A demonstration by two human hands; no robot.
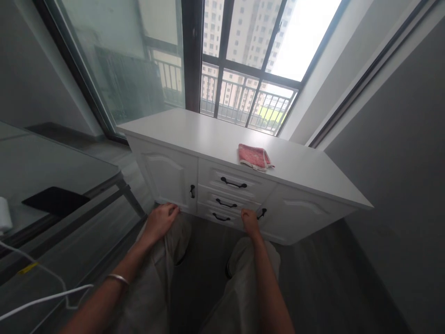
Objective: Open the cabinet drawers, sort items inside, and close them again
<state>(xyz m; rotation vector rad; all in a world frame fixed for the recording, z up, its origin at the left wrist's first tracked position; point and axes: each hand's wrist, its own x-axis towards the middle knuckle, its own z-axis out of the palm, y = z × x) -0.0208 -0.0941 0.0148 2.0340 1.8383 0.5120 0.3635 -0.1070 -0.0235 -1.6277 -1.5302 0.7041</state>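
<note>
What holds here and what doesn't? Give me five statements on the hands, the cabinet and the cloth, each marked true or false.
1. A red cloth lies on top of the white cabinet. True.
2. The left hand holds the cloth. False: it holds nothing and rests at the knee, in front of the left cabinet door.
3. The three drawers in the middle are shut. True.
4. The right hand is up on the cabinet top. False: it is low, by the bottom drawer's edge and the right door's handle.
5. The cabinet's handles are black. True.
</note>
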